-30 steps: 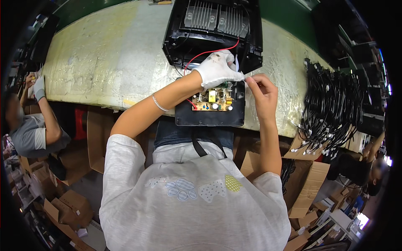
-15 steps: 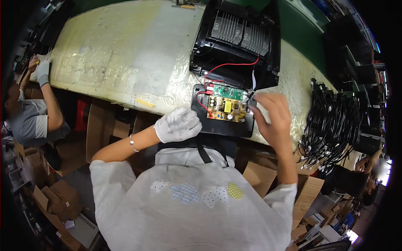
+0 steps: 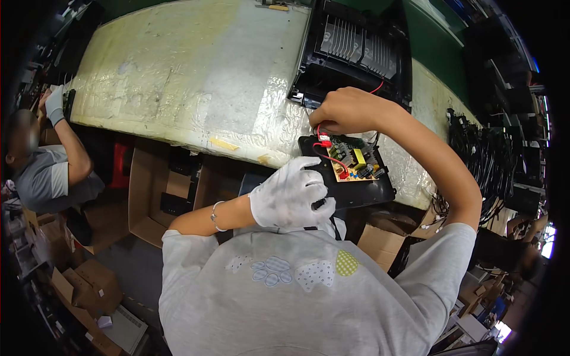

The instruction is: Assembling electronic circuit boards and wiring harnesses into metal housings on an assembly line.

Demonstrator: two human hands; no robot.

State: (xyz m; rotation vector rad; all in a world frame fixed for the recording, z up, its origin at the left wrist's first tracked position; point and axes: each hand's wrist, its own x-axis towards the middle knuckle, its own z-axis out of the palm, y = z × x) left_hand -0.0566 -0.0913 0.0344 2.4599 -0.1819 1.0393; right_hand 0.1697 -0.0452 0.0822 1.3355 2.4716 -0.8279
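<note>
A black plastic panel (image 3: 356,199) lies at the table's front edge, carrying a circuit board (image 3: 350,161) with a yellow transformer and red connectors. Over the board's far left corner my bare right hand (image 3: 356,110) reaches in, its fingertips pinched on a red wire (image 3: 319,129) just above a connector; the hand covers part of the wire. My white-gloved left hand (image 3: 291,196) hovers beside the panel's left edge, fingers loosely bent and apart, holding nothing. Behind the panel stands a black housing (image 3: 356,74) with finned metal heat sinks (image 3: 359,44), joined by the red wire.
A bundle of black cables (image 3: 481,160) lies on the table at the right. A yellow-handled tool (image 3: 278,7) sits at the far edge. Cardboard boxes (image 3: 148,190) stand below the table. A co-worker (image 3: 47,160) works at the left; another person is at the far right.
My right hand has moved from the board's right side leftward to the red wire at its far left corner. My left hand has opened and drawn nearer my body. The view has shifted.
</note>
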